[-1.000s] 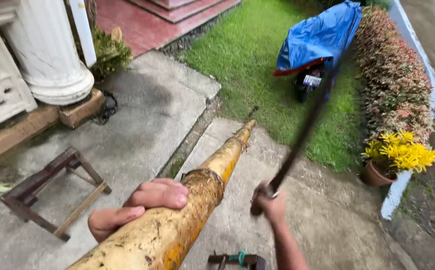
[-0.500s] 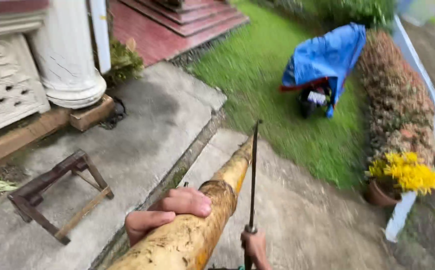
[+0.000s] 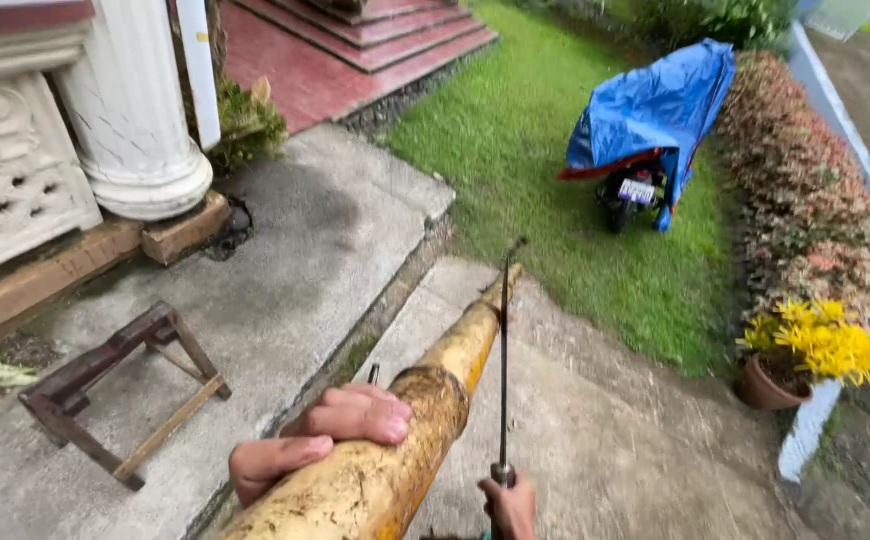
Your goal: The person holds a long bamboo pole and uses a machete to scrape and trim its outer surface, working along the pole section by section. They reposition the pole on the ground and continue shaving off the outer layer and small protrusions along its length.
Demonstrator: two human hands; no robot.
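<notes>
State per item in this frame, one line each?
Left hand: flat on the bamboo pole, fingers draped over it.
Right hand: closed on the long blade's handle.
Bamboo pole: lying slanted, yellow, dirt-stained.
Long blade: raised edge-on, alongside the pole.
Wooden stool: tipped on its side.
Motorbike: parked on grass, covered by blue tarp.
Flower pot: upright, yellow blooms.

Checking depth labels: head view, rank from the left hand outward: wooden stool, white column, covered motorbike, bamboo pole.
1. Bamboo pole: the left hand rests on it, at bottom centre.
2. Wooden stool: on the concrete to the hand's left.
3. White column: upper left, beyond the stool.
4. Covered motorbike: on the grass, upper right, under a blue tarp; farthest.
</notes>
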